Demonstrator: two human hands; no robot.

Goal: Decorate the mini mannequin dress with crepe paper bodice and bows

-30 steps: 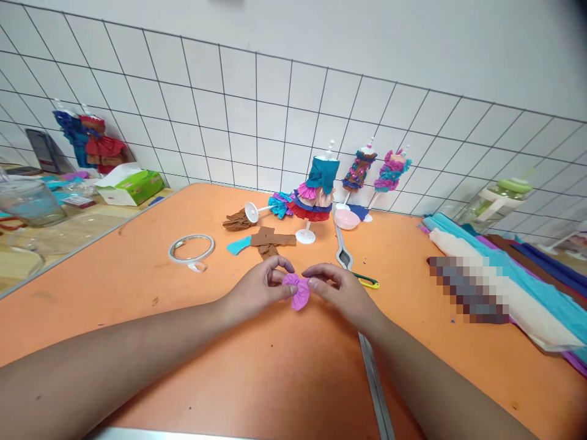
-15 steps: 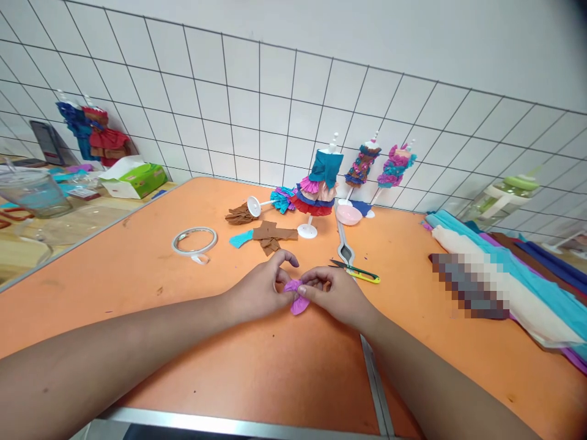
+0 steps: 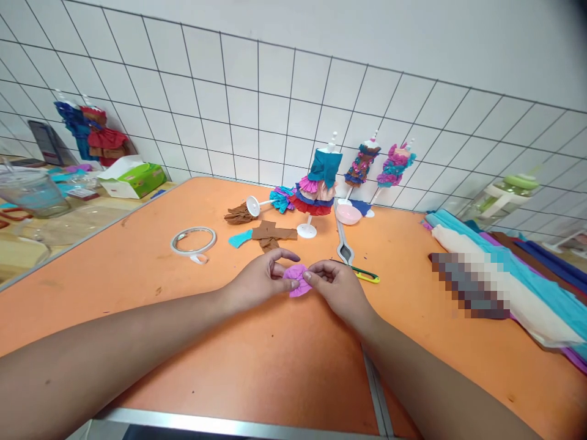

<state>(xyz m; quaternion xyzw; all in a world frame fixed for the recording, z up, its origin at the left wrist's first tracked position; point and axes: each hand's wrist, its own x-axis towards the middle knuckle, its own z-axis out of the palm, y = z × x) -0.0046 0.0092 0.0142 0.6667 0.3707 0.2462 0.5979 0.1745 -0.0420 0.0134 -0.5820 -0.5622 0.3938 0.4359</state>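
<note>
While left hand (image 3: 257,278) pinches purple paper (image 3: 298,291) on its left side, right hand (image 3: 342,290) grips its right; snips (image 3: 367,277) lie just beyond right hand, tape (image 3: 193,252) well left.

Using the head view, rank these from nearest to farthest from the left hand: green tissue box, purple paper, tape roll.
From the left hand:
1. purple paper: at its fingertips.
2. tape roll: on the orange table, left of the hand.
3. green tissue box: far left, beyond that table's edge.
</note>
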